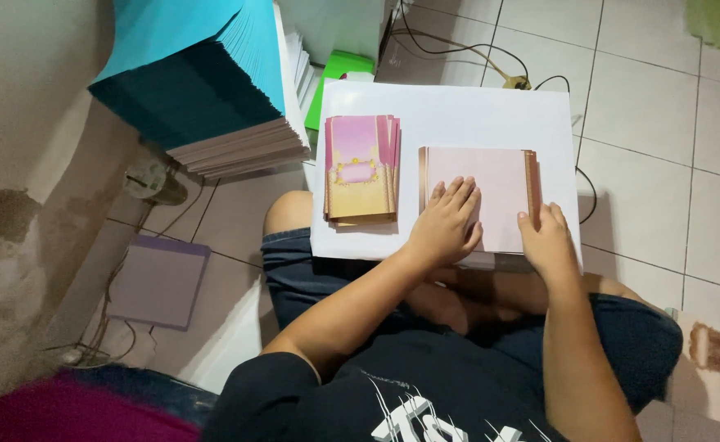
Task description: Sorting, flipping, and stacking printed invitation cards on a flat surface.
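A pale pink card stack with brown edges lies on a white board resting over my lap. My left hand presses flat on the stack's near left part, fingers together. My right hand touches the stack's near right corner, fingertips at the brown edge. To the left on the board sits a second stack of pink and yellow decorated cards, fanned slightly, with neither hand on it.
A tall pile of teal and white paper sheets stands at the upper left beside a green item. A purple flat sheet lies on the tiled floor at left. Cables run across the tiles behind the board.
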